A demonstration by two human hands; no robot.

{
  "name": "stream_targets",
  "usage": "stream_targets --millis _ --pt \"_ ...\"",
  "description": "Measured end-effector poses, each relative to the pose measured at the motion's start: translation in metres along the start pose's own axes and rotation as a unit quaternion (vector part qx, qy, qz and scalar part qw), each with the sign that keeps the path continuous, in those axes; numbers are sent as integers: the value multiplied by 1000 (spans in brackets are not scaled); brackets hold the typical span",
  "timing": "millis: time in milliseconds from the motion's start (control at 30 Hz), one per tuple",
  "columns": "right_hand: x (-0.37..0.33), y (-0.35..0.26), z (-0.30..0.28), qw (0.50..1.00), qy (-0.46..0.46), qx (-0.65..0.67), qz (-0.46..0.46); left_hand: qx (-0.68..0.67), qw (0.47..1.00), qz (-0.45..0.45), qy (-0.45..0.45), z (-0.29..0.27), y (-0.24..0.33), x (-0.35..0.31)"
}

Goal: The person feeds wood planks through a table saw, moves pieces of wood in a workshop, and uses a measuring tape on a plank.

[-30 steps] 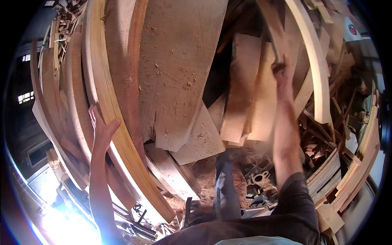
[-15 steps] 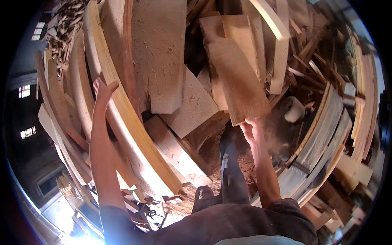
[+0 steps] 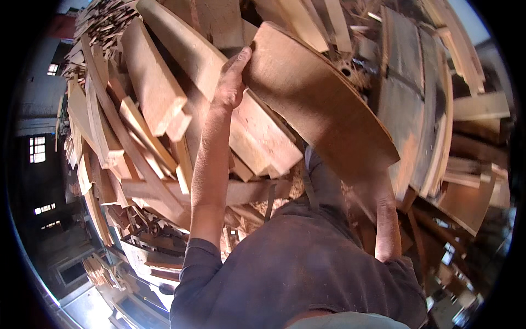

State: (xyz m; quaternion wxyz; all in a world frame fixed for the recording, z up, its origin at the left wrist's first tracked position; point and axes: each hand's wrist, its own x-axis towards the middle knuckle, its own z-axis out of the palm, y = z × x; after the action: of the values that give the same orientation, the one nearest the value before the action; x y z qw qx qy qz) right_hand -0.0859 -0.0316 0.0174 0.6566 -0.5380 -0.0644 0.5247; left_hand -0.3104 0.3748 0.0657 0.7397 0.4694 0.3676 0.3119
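Observation:
A wide brown wooden board (image 3: 323,101) hangs tilted in front of me, its far end up to the left and its near end down to the right. My left hand (image 3: 233,79) is closed on its upper left edge, the thumb along the edge. At the board's near end is my right hand (image 3: 378,191), gripping from below; its fingers are hidden by the board and blurred. Below the left hand lies a thick pale plank (image 3: 263,134), partly covered by my forearm.
Several loose planks (image 3: 153,82) are heaped on the left. On the right stands a stack of long grey boards (image 3: 402,109), with more lumber (image 3: 482,107) beyond it. A pile of thin offcuts (image 3: 104,27) rises at the far left. Dark trouser legs show beneath the board.
My left hand has left the long pale beam and now grips the board's far edge. The board has been lifted toward me and turned. My view has shifted to the right.

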Motion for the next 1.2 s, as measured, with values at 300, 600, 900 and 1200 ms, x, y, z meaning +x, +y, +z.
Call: stream_targets --millis 300,600,900,1200 --pt "-183 56 -79 955 19 -278 -107 -78 994 72 21 -8 -130 -226" --pt "-243 35 -116 926 -11 -354 -131 -173 980 21 93 40 -214 -289" --pt "-265 33 -225 974 48 -207 -78 -196 962 -121 147 153 -281 -266" --pt "-184 72 -259 966 104 223 85 -31 967 -240 80 203 -320 -341"
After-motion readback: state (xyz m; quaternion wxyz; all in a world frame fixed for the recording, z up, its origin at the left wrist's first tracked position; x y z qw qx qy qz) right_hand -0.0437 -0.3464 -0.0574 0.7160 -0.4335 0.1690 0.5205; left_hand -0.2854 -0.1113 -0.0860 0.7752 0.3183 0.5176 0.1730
